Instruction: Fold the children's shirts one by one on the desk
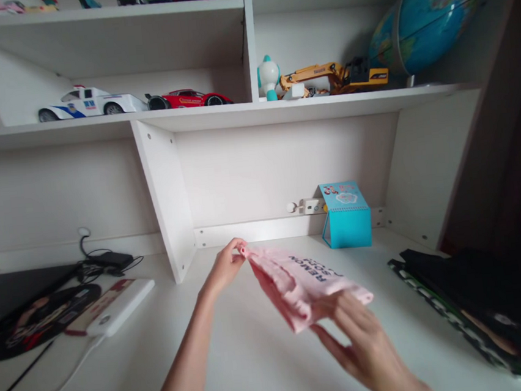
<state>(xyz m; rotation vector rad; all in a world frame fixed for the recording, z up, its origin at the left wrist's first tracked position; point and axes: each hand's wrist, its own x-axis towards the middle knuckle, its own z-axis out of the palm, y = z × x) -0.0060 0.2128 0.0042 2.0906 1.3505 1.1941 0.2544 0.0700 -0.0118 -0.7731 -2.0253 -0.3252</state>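
Note:
A small pink cloth [296, 281] with dark printed letters is held up just above the white desk [239, 357]. My left hand [225, 265] pinches its far left corner between thumb and fingers. My right hand [361, 339] holds the near right end, fingers under and over the fabric. The cloth is partly folded and sags between the two hands.
A blue box [345, 215] stands at the back by the wall. A white power bank [121, 305] with cable, a dark laptop [16, 293] and a round mat [42, 321] lie left. Dark printed clothing [478, 303] lies right. Toy cars [90, 103], an excavator [334, 77] and a globe [428, 19] sit on shelves.

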